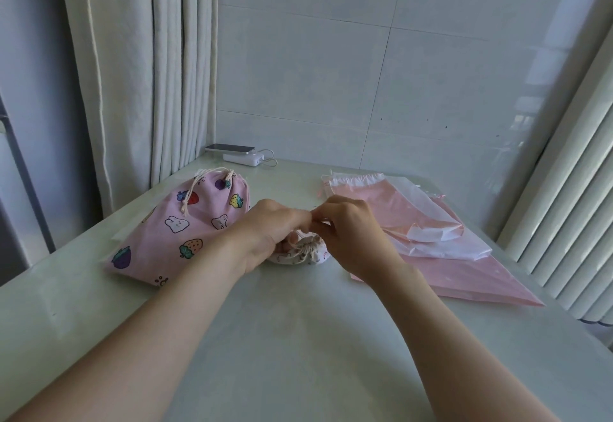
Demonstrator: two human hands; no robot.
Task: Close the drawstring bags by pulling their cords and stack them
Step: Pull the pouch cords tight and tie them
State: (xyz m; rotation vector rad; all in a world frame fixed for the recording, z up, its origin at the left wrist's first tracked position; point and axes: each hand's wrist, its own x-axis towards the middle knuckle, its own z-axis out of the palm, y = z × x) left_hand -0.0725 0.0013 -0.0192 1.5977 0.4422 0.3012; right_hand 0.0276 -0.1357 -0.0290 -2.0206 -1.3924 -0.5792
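At mid-bench: left grip [265,227] and right grip [348,234] each pinch the cord [301,232] over the small white bag [311,255], whose mouth is gathered.
Left: pink printed bag [172,232], cinched, just beside.
Right: pink plastic bags [431,239], near.
Front: bench [298,338] runs wide between the forearms.
Far corner: phone [230,148] on power bank [243,158].

Small bag [300,252] between two bags.

This looks like a room in a home. Long pale curtains [139,73] hang far past the left hand [265,227]. A tiled wall [365,73] stands behind the counter [298,338]. A phone [230,148] lies on a white charger [243,158] there. White slats [564,222] stand well off past the right hand [348,235].
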